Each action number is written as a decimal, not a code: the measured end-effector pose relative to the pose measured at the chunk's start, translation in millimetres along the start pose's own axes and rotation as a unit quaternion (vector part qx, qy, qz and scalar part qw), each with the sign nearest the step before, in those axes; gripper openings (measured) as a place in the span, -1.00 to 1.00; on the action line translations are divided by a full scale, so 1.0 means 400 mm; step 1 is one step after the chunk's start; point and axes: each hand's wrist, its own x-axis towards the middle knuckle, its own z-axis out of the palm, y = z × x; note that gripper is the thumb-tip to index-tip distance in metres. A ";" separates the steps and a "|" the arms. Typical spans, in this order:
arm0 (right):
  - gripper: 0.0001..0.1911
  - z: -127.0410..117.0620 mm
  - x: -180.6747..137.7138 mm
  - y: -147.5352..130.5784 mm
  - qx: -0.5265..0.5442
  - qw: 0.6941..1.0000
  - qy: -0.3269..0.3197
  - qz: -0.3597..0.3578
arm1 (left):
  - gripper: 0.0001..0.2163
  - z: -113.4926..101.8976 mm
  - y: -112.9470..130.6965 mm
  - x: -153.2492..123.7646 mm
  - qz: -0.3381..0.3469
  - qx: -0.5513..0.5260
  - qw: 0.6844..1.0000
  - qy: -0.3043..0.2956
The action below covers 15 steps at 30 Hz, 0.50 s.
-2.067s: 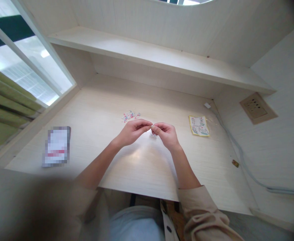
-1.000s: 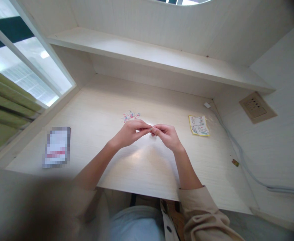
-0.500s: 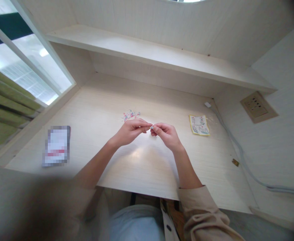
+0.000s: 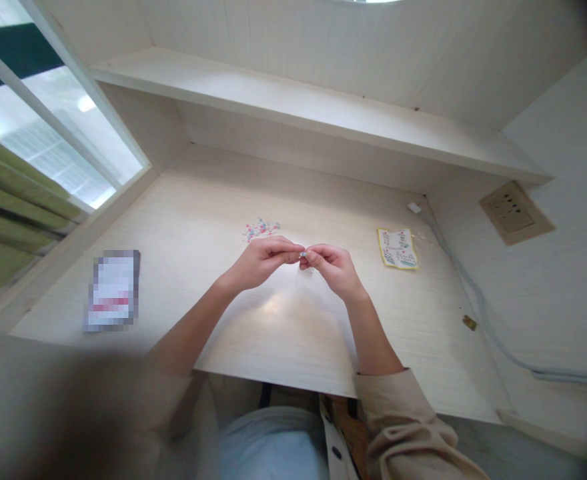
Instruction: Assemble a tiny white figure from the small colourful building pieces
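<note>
My left hand and my right hand meet fingertip to fingertip above the middle of the desk. Between them is a tiny pale blue and white piece, pinched by the thumb and fingers of both hands. It is too small for me to tell its kind. Just beyond my left hand lies a loose pile of small pink, blue and white pieces on the desk.
A printed sheet with a yellow border lies to the right. A blurred-out flat object is at the left. Along the right wall runs a grey cable, below a socket plate. A shelf spans the back.
Both hands stay in nearly the same place. The fingertips have shifted slightly, and a little more of the tiny piece shows between them.
</note>
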 end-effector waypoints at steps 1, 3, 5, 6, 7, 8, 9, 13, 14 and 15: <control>-0.74 0.000 0.000 0.000 0.003 1.000 -0.001 0.000 | -0.81 0.000 0.000 -0.001 -0.003 0.000 1.000 0.000; -0.75 -0.001 0.000 0.001 0.008 1.000 -0.002 0.001 | -0.81 0.001 0.001 -0.001 -0.007 0.000 1.000 -0.001; -0.76 -0.002 0.000 0.003 0.012 1.000 -0.005 -0.003 | -0.81 0.001 0.000 -0.002 -0.008 0.002 1.000 0.001; -0.77 -0.002 0.000 0.005 0.014 1.000 -0.006 -0.005 | -0.81 0.001 0.000 -0.001 -0.008 0.003 1.000 0.002; -0.79 -0.003 0.000 0.006 0.015 1.000 -0.007 -0.007 | -0.81 0.001 0.000 -0.001 -0.007 0.004 1.000 0.003; -0.79 -0.003 0.000 0.007 0.015 1.000 -0.007 -0.008 | -0.81 0.001 -0.001 -0.001 -0.008 0.004 1.000 0.003; -0.80 -0.004 0.000 0.007 0.013 1.000 -0.007 -0.009 | -0.81 0.001 -0.001 0.000 -0.008 0.005 1.000 0.005; -0.78 -0.004 -0.001 0.005 -0.004 1.000 -0.005 -0.008 | -0.80 0.002 -0.002 0.000 -0.015 0.002 1.000 0.008; -0.77 -0.004 -0.001 0.004 -0.006 1.000 -0.005 -0.010 | -0.80 0.002 -0.003 0.000 -0.017 0.000 1.000 0.008; -0.77 -0.003 -0.001 0.003 -0.008 1.000 -0.004 -0.011 | -0.80 0.002 -0.004 0.000 -0.018 -0.002 1.000 0.008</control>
